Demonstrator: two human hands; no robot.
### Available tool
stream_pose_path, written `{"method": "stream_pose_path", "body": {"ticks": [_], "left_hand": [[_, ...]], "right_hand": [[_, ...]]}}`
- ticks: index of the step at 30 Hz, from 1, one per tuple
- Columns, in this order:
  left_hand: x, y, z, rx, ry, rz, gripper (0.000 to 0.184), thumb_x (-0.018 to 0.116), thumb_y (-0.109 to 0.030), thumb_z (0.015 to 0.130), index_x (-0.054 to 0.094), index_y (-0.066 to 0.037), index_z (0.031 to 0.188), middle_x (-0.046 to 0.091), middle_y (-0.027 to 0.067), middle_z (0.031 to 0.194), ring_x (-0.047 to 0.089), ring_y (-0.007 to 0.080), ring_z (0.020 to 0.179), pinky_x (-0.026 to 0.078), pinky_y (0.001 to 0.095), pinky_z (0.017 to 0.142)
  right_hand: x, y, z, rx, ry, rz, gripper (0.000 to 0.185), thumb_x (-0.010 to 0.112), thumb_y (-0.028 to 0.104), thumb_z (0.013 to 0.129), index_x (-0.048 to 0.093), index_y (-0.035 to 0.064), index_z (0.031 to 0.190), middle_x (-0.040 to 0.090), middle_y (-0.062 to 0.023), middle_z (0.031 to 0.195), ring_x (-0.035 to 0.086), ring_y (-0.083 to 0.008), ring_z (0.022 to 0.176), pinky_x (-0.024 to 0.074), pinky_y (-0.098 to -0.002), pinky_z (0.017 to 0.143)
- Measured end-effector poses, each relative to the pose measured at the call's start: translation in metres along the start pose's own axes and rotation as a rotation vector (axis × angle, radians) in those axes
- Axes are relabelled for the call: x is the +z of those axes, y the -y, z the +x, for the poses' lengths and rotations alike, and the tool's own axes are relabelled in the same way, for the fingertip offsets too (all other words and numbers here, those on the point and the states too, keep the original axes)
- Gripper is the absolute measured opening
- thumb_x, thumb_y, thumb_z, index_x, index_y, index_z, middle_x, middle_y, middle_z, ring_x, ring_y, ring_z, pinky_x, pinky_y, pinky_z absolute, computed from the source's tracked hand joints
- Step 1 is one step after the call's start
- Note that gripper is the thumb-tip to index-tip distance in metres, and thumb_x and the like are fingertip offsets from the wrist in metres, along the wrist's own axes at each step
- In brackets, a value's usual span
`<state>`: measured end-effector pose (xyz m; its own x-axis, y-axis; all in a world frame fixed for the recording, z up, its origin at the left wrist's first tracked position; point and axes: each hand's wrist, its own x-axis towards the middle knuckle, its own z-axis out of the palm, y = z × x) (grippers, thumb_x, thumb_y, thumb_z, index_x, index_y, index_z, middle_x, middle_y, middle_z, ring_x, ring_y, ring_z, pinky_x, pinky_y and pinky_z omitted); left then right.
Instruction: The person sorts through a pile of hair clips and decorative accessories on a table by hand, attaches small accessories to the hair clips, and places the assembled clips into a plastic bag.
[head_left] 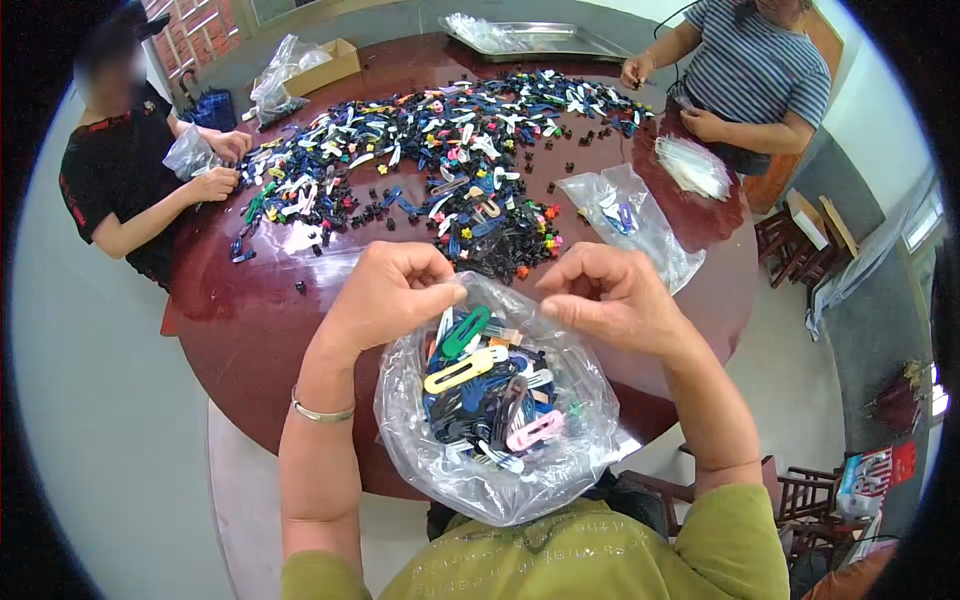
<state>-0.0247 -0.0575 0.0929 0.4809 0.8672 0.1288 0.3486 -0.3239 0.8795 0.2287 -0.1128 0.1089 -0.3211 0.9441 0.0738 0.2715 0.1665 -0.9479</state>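
Observation:
A clear plastic bag (405, 455) stands wide-mouthed in front of my body, filled with hair clips in several colours. On top lie a green hair clip (466, 332), a yellow hair clip (465, 370) and a pink hair clip (536, 430). My left hand (395, 295) is closed in a pinch at the far rim of the bag, thumb and forefinger on the plastic. Above the bag's right side hovers my right hand (610, 300), fingers curled, with a gap between thumb and forefinger and nothing visible in it.
A heap of hair clips (400, 150) covers the middle of the round table (270, 370). Beside it lie a flat plastic bag (640, 225) and a stack of clear sleeves (693, 167). Behind are a cardboard box (330, 68) and metal tray (560, 40). Two people work across the table.

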Motion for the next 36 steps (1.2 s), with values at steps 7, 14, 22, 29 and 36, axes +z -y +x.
{"method": "stream_pose_path", "body": {"ticks": [7, 14, 22, 29, 36], "left_hand": [[0.010, -0.003, 0.001, 0.058, -0.108, 0.010, 0.006, 0.070, -0.003, 0.076, 0.064, -0.002, 0.075, 0.059, -0.0052, 0.068, 0.048, 0.0000, 0.060, 0.039, 0.0175, 0.052], [0.001, -0.006, -0.002, 0.086, -0.066, -0.047, 0.007, 0.071, -0.002, 0.075, 0.065, -0.001, 0.079, 0.062, -0.0034, 0.074, 0.053, 0.0019, 0.065, 0.043, 0.0183, 0.058], [-0.012, -0.002, -0.004, 0.122, 0.106, -0.321, 0.011, 0.070, 0.004, 0.073, 0.066, 0.001, 0.083, 0.063, 0.0004, 0.076, 0.056, 0.0042, 0.070, 0.046, 0.0183, 0.061], [-0.011, 0.007, 0.000, 0.080, 0.311, -0.554, 0.019, 0.068, -0.003, 0.078, 0.063, 0.003, 0.095, 0.063, 0.0016, 0.082, 0.056, 0.0063, 0.072, 0.046, 0.0194, 0.066], [0.007, 0.051, 0.026, 0.032, -0.340, -0.136, 0.024, 0.064, -0.015, 0.083, 0.062, 0.002, 0.101, 0.065, 0.0110, 0.089, 0.060, 0.0166, 0.080, 0.048, 0.0277, 0.074]], "right_hand": [[-0.001, -0.013, -0.014, 0.083, 0.062, 0.056, 0.037, 0.079, 0.024, 0.073, 0.065, -0.0023, 0.095, 0.065, -0.0042, 0.079, 0.054, -0.0075, 0.070, 0.0456, -0.0242, 0.062], [-0.002, 0.004, -0.003, -0.067, -0.099, -0.234, 0.015, 0.059, 0.000, 0.074, 0.066, -0.0032, 0.086, 0.066, -0.0117, 0.074, 0.060, -0.0124, 0.068, 0.0479, -0.0292, 0.061], [-0.007, 0.019, -0.006, -0.100, -0.107, -0.264, 0.015, 0.059, -0.002, 0.072, 0.065, -0.0023, 0.085, 0.064, -0.0086, 0.073, 0.059, -0.0124, 0.064, 0.0478, -0.0277, 0.059], [-0.020, -0.005, -0.003, 0.045, 0.179, 0.108, 0.016, 0.064, 0.006, 0.080, 0.064, -0.0017, 0.094, 0.064, -0.0026, 0.087, 0.057, -0.0058, 0.074, 0.0460, -0.0222, 0.064], [-0.024, -0.059, 0.037, 0.091, -0.058, 0.279, 0.038, 0.057, 0.030, 0.090, 0.060, -0.0033, 0.108, 0.061, -0.0083, 0.103, 0.056, -0.0133, 0.086, 0.0457, -0.0288, 0.079]]}}
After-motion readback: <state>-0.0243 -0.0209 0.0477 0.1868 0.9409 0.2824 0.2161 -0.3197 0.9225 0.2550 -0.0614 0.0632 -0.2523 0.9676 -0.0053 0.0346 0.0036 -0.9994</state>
